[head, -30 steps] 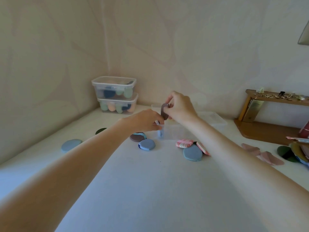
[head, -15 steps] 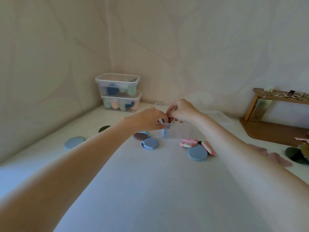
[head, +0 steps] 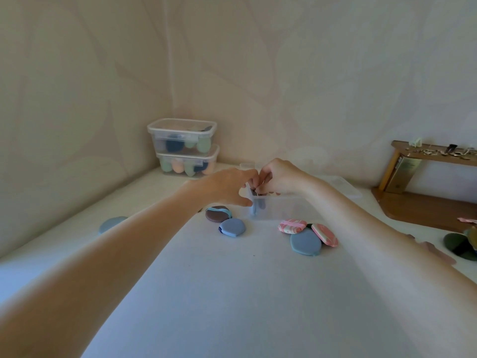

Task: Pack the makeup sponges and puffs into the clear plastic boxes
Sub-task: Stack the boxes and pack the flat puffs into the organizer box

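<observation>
Puffs (head: 258, 206) stand in the clear box (head: 281, 209) beneath both pinching hands (head: 258, 182).

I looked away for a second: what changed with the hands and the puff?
The right hand lowered the dark puff from above the rim into the open clear box; the left hand stayed at its corner. Loose puffs and stacked boxes unchanged.

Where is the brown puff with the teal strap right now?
In the head view the brown puff lies on the table left of the open clear box, just below the left hand and touching the blue puff.
</observation>
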A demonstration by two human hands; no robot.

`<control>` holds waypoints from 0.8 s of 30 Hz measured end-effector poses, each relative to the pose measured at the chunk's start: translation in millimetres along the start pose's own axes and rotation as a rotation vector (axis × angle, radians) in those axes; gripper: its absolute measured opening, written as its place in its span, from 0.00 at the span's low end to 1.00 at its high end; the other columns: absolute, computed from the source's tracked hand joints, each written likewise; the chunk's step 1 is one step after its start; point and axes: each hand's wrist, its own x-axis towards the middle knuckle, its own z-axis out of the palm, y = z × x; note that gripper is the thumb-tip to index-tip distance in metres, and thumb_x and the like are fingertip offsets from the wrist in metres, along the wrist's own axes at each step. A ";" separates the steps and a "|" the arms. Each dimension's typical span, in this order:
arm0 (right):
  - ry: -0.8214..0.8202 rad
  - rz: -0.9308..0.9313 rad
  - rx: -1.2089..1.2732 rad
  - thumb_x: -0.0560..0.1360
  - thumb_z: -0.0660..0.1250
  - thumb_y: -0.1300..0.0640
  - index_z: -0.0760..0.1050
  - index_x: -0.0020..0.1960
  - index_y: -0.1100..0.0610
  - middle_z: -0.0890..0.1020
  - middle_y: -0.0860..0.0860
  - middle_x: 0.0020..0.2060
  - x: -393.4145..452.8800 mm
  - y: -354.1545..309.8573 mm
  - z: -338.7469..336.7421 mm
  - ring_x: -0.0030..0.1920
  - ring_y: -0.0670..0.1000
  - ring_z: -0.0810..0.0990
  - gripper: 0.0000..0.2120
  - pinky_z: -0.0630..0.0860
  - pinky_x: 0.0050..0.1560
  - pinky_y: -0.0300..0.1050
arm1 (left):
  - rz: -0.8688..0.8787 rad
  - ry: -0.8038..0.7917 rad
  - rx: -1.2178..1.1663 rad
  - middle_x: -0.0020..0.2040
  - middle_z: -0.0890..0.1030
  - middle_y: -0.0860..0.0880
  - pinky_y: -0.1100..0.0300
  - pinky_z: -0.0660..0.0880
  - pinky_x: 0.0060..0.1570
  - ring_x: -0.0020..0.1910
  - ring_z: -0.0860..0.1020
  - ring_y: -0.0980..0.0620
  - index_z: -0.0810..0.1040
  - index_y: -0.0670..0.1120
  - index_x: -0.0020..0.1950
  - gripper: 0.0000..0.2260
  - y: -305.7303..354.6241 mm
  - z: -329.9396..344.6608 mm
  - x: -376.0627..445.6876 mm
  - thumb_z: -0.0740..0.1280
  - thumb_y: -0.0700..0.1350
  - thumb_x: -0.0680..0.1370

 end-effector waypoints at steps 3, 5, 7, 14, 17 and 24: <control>-0.013 0.008 -0.098 0.71 0.69 0.60 0.82 0.50 0.61 0.80 0.53 0.42 2.0 -0.1 1.1 0.43 0.52 0.77 0.09 0.71 0.40 0.40 | -0.019 -0.005 0.042 0.60 0.76 0.50 0.57 0.69 0.55 0.59 0.68 0.51 0.70 0.51 0.62 0.18 -0.8 2.7 1.4 0.69 0.48 0.73; -0.014 0.009 -0.123 0.72 0.69 0.58 0.82 0.49 0.61 0.79 0.52 0.40 2.1 -1.2 0.3 0.41 0.51 0.75 0.09 0.70 0.38 0.39 | -0.029 -0.011 0.038 0.60 0.76 0.48 0.57 0.67 0.56 0.63 0.65 0.50 0.70 0.51 0.63 0.18 -1.8 6.1 3.1 0.68 0.48 0.74; -0.020 0.012 -0.120 0.72 0.69 0.60 0.83 0.49 0.61 0.78 0.51 0.38 1.9 -0.3 -2.3 0.40 0.50 0.75 0.08 0.69 0.36 0.38 | -0.034 -0.014 0.025 0.60 0.76 0.47 0.59 0.65 0.55 0.66 0.63 0.50 0.69 0.50 0.63 0.18 -2.6 8.8 4.2 0.68 0.48 0.74; 0.063 -0.106 -0.269 0.74 0.64 0.62 0.82 0.49 0.62 0.83 0.57 0.45 2.8 3.7 8.3 0.47 0.56 0.79 0.09 0.73 0.48 0.44 | -0.052 -0.013 -0.015 0.61 0.75 0.46 0.56 0.67 0.60 0.65 0.63 0.51 0.68 0.48 0.64 0.19 -3.1 12.9 3.3 0.67 0.47 0.75; 0.180 -0.148 -0.241 0.75 0.61 0.64 0.80 0.51 0.61 0.82 0.56 0.48 0.6 3.7 5.6 0.48 0.54 0.77 0.10 0.73 0.51 0.45 | -0.068 0.081 -0.006 0.61 0.74 0.47 0.57 0.66 0.60 0.65 0.67 0.50 0.69 0.48 0.65 0.18 -4.1 4.7 -8.9 0.66 0.45 0.76; 0.098 -0.362 -0.238 0.76 0.60 0.65 0.81 0.51 0.59 0.83 0.54 0.45 -43.2 -34.6 31.5 0.43 0.52 0.77 0.12 0.72 0.46 0.42 | -0.236 0.087 -0.070 0.59 0.79 0.47 0.65 0.69 0.53 0.59 0.76 0.50 0.77 0.43 0.59 0.12 -31.4 5.5 -44.9 0.60 0.37 0.77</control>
